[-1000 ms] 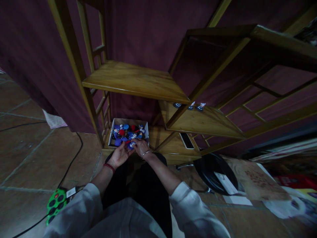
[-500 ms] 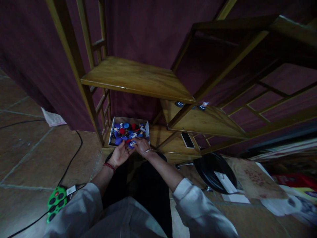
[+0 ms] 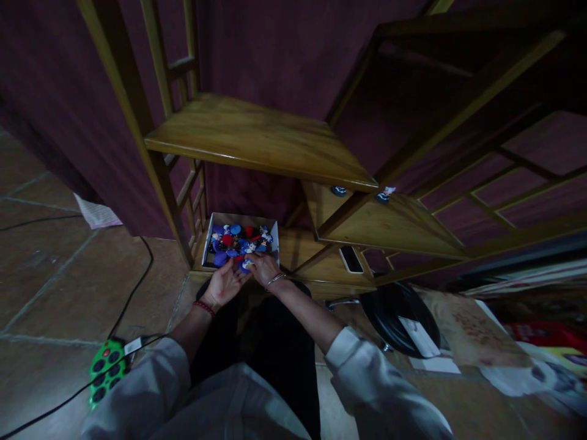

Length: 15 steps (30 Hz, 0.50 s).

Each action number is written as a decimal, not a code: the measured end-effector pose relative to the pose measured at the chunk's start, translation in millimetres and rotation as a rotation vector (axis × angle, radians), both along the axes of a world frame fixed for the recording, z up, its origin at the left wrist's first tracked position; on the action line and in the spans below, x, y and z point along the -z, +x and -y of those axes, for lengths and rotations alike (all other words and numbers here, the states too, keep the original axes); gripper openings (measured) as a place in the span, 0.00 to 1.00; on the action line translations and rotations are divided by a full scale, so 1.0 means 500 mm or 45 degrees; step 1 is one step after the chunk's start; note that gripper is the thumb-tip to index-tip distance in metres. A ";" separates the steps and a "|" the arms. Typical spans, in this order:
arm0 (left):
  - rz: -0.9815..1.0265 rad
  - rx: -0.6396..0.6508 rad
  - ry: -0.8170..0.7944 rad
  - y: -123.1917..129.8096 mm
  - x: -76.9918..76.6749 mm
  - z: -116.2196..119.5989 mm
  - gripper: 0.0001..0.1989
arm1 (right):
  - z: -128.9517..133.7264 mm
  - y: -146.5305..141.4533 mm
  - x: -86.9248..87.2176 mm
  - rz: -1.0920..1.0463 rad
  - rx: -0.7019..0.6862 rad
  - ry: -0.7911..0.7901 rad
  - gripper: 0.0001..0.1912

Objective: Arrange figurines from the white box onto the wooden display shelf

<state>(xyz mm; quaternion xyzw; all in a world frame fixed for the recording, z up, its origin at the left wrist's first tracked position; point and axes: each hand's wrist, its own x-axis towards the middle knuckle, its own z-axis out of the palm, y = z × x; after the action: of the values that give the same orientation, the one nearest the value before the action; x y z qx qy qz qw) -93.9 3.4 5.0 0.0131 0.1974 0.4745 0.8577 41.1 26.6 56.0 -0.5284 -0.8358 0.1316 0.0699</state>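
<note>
A shallow white-walled box (image 3: 276, 239) holds several small figures with blue, red and dark parts. At its front edge my right hand (image 3: 263, 269) pinches a small blue and white figure (image 3: 246, 265). Palm up, my left hand (image 3: 224, 284) lies beside and just below that figure, its fingers spread and reaching toward it. Whether the left fingertips touch the figure is hard to tell. The box stands on the low wooden shelf (image 3: 293, 247).
A phone (image 3: 351, 260) lies on the low shelf. Small figures (image 3: 386, 195) stand on the middle shelf (image 3: 367, 223). An upper wooden board (image 3: 261, 134) overhangs the box. A black round stool (image 3: 398, 318) is at the right, a green power strip (image 3: 106, 370) on the floor left.
The view has shifted slightly, so the shelves sit a little differently in the picture. Both hands keep nearly the same pose around the blue and white figure.
</note>
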 end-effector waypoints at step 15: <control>0.006 0.005 -0.036 0.002 0.003 -0.004 0.10 | 0.002 -0.006 -0.011 0.042 -0.004 -0.016 0.12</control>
<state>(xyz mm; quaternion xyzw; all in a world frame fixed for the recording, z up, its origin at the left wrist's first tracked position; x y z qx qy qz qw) -92.8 5.2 3.4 0.0004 0.2020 0.4701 0.8592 38.3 25.7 61.7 -0.5296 -0.8368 0.1284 0.0527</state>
